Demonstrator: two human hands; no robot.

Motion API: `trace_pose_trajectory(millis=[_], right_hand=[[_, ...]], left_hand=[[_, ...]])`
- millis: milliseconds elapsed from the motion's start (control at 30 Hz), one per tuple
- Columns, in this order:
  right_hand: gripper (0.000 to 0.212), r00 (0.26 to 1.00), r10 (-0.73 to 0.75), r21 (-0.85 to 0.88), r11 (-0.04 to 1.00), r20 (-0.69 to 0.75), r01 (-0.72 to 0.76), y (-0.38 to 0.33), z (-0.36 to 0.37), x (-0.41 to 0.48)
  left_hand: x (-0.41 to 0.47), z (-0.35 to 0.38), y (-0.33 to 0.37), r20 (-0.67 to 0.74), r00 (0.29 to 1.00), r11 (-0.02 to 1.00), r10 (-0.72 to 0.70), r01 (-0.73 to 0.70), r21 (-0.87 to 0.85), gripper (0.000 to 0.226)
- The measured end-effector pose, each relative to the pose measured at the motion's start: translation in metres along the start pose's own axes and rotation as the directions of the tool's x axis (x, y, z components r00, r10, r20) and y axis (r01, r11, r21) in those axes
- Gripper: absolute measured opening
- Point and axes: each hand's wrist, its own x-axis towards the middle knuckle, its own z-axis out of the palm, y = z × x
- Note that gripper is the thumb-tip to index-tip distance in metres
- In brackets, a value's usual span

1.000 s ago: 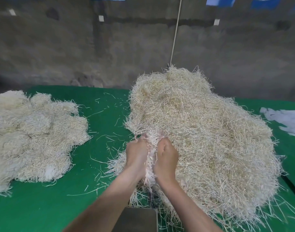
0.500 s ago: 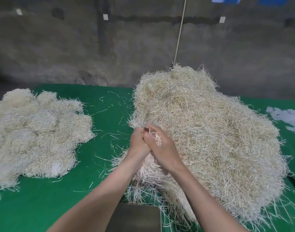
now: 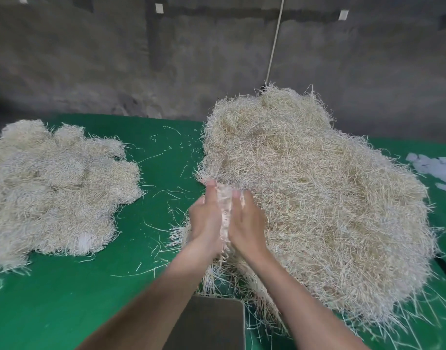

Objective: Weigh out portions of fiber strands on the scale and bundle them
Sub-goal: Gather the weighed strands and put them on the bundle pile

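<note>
Head view: A person's left hand and right hand stand palm to palm at the near-left edge of a large pile of fiber strands on a green worktop. A small bunch of pale strands is pressed between them. The grip is a flat one: the fingers of both hands point away from the person and lie nearly straight, and the palms sandwich the bunch rather than curl round it (the right fingertips are blurred). The bunch shows in the narrow gap between the palms, and its lower ends trail down toward the wrists and the pile's fringe.

The large pile covers the middle and right of the worktop, heaped highest at the back. A grey metal scale platform sits at the bottom edge of the frame, just in front of the pile and below the forearms, with stray strands reaching its far edge. A lower, flatter heap of paler strand bundles lies well apart on the left. Single strands are scattered over the green surface between the two heaps. White scraps lie at the far right. Behind stands a rough grey wall, with a thin pale cord running down to the pile's top.
</note>
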Motion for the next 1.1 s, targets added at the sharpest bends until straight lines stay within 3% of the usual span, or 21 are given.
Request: trace_pose_trajectory(millis=[67, 167, 233, 333, 367, 433, 500, 567, 633, 733, 800, 900, 933, 1000, 1100], right_hand=[[0.027, 0.993, 0.095, 0.019, 0.995, -0.066, -0.094, -0.002, -0.004, 0.015], [0.053, 0.994, 0.008, 0.11, 0.994, -0.112, 0.004, -0.019, 0.014, -0.001], [0.055, 1.0, 0.003, 0.115, 0.993, 0.006, -0.004, -0.02, 0.018, -0.011], [0.025, 0.95, 0.181, 0.291, 0.923, 0.253, -0.253, -0.005, -0.007, 0.008], [0.027, 0.929, 0.2, 0.373, 0.873, 0.311, -0.313, 0.0, -0.018, 0.01], [0.06, 0.917, 0.151, 0.494, 0.804, 0.369, -0.331, 0.007, -0.026, 0.004], [0.077, 0.909, 0.094, 0.478, 0.826, 0.406, -0.299, -0.004, -0.018, -0.008], [0.064, 0.921, 0.094, 0.323, 0.919, 0.377, -0.226, -0.017, -0.001, -0.021], [0.054, 0.954, 0.16, 0.283, 0.931, 0.255, -0.232, -0.018, 0.009, -0.024], [0.078, 0.927, 0.366, 0.41, 0.834, 0.087, -0.368, -0.011, 0.008, -0.02], [0.086, 0.913, 0.406, 0.466, 0.798, 0.052, -0.382, -0.011, 0.011, -0.02], [0.094, 0.928, 0.364, 0.436, 0.824, 0.079, -0.361, -0.02, 0.027, -0.033], [0.098, 0.937, 0.34, 0.406, 0.847, 0.079, -0.342, -0.022, 0.032, -0.038], [0.091, 0.955, 0.285, 0.334, 0.895, 0.08, -0.295, -0.024, 0.037, -0.046], [0.087, 0.952, 0.255, 0.27, 0.917, 0.17, -0.294, -0.022, 0.041, -0.052]], left_hand=[[0.0, 0.004, 0.003, 0.03, 0.996, 0.992, 0.084, -0.087, 0.092, 0.054], [0.013, -0.006, 0.013, 0.059, 0.988, 0.987, 0.145, -0.148, 0.058, 0.037], [0.02, -0.014, 0.012, 0.038, 0.988, 0.987, 0.149, -0.151, 0.063, 0.034], [0.023, -0.023, 0.005, 0.045, 0.999, 0.994, 0.004, -0.008, 0.106, 0.053], [0.025, -0.027, 0.005, 0.031, 0.999, 0.989, 0.015, -0.019, 0.144, 0.059], [0.027, -0.034, 0.005, -0.004, 0.991, 0.952, 0.135, -0.129, 0.279, 0.054], [0.02, -0.035, 0.005, 0.027, 0.971, 0.901, 0.236, -0.229, 0.369, 0.042], [0.011, -0.034, 0.002, 0.095, 0.964, 0.898, 0.248, -0.266, 0.35, 0.047], [0.001, -0.037, 0.004, 0.141, 0.978, 0.945, 0.154, -0.187, 0.269, 0.062], [-0.014, -0.051, -0.001, 0.185, 0.973, 0.95, 0.14, -0.185, 0.252, 0.078], [-0.025, -0.061, -0.01, 0.203, 0.969, 0.933, 0.138, -0.196, 0.301, 0.086], [-0.037, -0.061, -0.023, 0.192, 0.974, 0.987, -0.123, 0.1, 0.128, 0.125], [-0.037, -0.06, -0.027, 0.144, 0.98, 0.989, -0.138, 0.129, 0.065, 0.134], [-0.035, -0.061, -0.03, 0.027, 0.998, 0.998, -0.061, 0.06, 0.028, 0.126], [-0.019, -0.076, -0.035, -0.062, 0.987, 0.982, 0.15, -0.142, 0.121, 0.077]])
